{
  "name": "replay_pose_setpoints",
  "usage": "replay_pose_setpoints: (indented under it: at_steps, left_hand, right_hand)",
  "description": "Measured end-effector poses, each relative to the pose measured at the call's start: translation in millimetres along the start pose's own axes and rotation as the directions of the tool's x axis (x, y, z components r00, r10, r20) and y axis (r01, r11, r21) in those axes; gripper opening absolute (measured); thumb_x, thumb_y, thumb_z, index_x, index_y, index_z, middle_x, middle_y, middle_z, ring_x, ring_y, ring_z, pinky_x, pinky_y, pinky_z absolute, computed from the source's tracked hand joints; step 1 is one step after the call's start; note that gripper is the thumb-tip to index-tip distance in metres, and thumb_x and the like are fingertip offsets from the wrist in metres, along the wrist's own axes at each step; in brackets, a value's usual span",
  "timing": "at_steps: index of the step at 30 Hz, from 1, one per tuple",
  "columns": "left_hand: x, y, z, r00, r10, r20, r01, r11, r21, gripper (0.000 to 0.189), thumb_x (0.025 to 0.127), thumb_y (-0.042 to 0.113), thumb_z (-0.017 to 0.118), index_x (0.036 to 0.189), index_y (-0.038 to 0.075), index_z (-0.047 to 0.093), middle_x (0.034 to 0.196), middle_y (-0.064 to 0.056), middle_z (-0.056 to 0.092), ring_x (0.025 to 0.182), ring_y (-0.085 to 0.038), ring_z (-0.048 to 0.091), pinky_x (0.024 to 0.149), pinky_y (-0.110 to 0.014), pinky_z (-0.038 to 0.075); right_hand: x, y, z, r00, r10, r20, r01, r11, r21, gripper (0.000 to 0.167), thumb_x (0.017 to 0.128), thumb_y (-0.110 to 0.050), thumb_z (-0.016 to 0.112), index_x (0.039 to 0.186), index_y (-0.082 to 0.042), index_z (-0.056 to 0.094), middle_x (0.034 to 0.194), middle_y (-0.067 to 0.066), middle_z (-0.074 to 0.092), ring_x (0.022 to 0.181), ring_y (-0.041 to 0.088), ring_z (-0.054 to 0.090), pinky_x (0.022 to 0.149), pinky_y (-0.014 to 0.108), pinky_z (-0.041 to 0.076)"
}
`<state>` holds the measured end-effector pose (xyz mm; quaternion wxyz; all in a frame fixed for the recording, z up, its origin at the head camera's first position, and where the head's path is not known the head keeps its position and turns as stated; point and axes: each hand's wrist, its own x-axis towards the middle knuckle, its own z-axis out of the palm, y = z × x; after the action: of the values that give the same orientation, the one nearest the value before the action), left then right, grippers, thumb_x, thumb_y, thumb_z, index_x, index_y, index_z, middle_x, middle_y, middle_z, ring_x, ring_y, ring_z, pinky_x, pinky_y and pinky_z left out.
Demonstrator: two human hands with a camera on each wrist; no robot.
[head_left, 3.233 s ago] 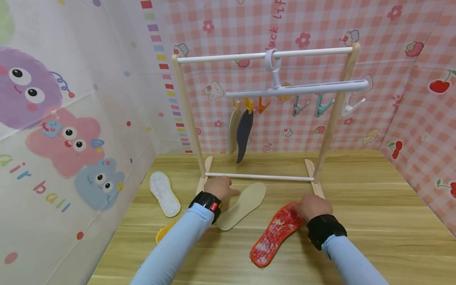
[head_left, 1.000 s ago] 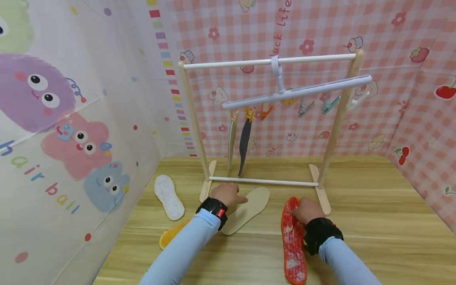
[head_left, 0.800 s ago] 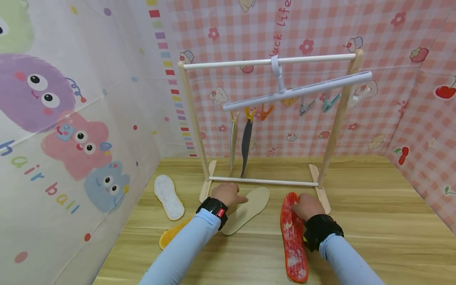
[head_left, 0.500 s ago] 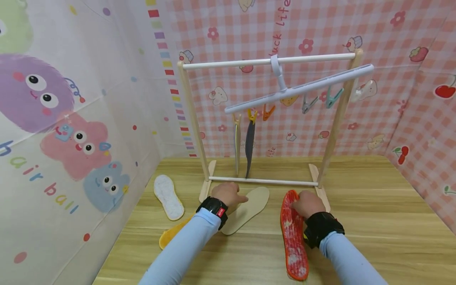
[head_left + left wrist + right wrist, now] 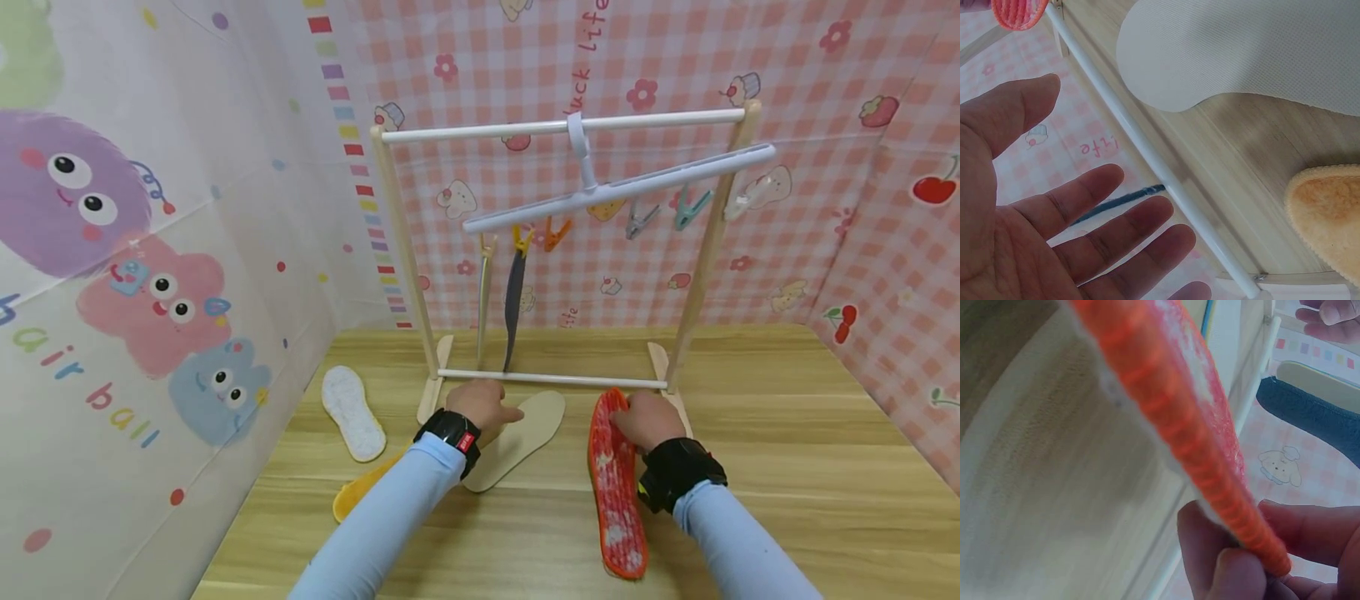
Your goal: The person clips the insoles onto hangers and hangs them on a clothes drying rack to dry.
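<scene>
My right hand (image 5: 651, 418) pinches the upper end of a red insole (image 5: 621, 508) between thumb and fingers. The insole stands tilted up, its long end toward me. In the right wrist view, its orange stitched edge (image 5: 1179, 431) runs down to the fingertips. My left hand (image 5: 480, 408) hovers over a beige insole (image 5: 528, 433) with nothing in it. Its fingers are loosely spread in the left wrist view. The forearm partly covers a yellow-orange insole (image 5: 367, 487), fuzzy in the left wrist view. A whitish insole (image 5: 354, 412) lies at the left.
Beyond the hands stands a wooden rack (image 5: 405, 258) with white bars. A lavender hanger (image 5: 637, 185) hangs slanted from it. Clips hold a dark grey insole (image 5: 514, 304) and a pale insole (image 5: 483, 300). An orange clip (image 5: 555, 235) and a teal clip (image 5: 690, 210) hold nothing.
My right hand has raised the red insole, which lay flat on the table, and turned it upright. My left hand has moved slightly right over the beige insole. The hanger has swung.
</scene>
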<state>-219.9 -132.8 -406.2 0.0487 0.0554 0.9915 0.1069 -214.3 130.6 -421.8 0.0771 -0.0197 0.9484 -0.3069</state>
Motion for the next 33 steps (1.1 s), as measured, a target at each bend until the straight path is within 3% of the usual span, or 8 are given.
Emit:
replay_pose_setpoints:
  at_steps: [8, 16, 33]
  left_hand:
    - [1.7, 0.0, -2.2, 1.0, -0.002, -0.002, 0.002, 1.0, 0.015, 0.048, 0.085, 0.052, 0.07, 0.112, 0.013, 0.073, 0.109, -0.003, 0.071, 0.093, -0.021, 0.068, 0.072, -0.04, 0.053]
    - [3.4, 1.3, -3.2, 1.0, 0.0, 0.003, 0.0, 1.0, 0.015, 0.048, 0.085, 0.052, 0.071, 0.115, 0.014, 0.072, 0.113, -0.002, 0.071, 0.098, -0.022, 0.068, 0.073, -0.04, 0.053]
    - [3.4, 6.7, -7.7, 1.0, -0.007, 0.015, 0.007, 1.0, 0.001, 0.05, 0.087, 0.052, 0.069, 0.118, 0.013, 0.071, 0.114, -0.003, 0.07, 0.096, -0.022, 0.068, 0.072, -0.039, 0.054]
  right_hand:
    - [-1.5, -13, -10, 1.0, 0.002, 0.0, -0.002, 0.999, 0.035, 0.029, 0.094, -0.019, 0.059, 0.102, 0.007, 0.066, 0.073, 0.011, 0.061, 0.056, 0.019, 0.061, 0.052, 0.031, 0.052]
    - [-2.2, -16, -17, 0.999, -0.028, -0.031, 0.03, 0.998, 0.049, 0.03, 0.096, -0.019, 0.056, 0.099, 0.009, 0.066, 0.07, 0.01, 0.062, 0.053, 0.019, 0.06, 0.05, 0.032, 0.05]
    - [1.7, -18, -19, 0.995, -0.041, -0.09, 0.045, 0.998, 0.04, 0.033, 0.097, -0.022, 0.055, 0.107, 0.007, 0.067, 0.079, 0.012, 0.064, 0.064, 0.023, 0.06, 0.056, 0.032, 0.047]
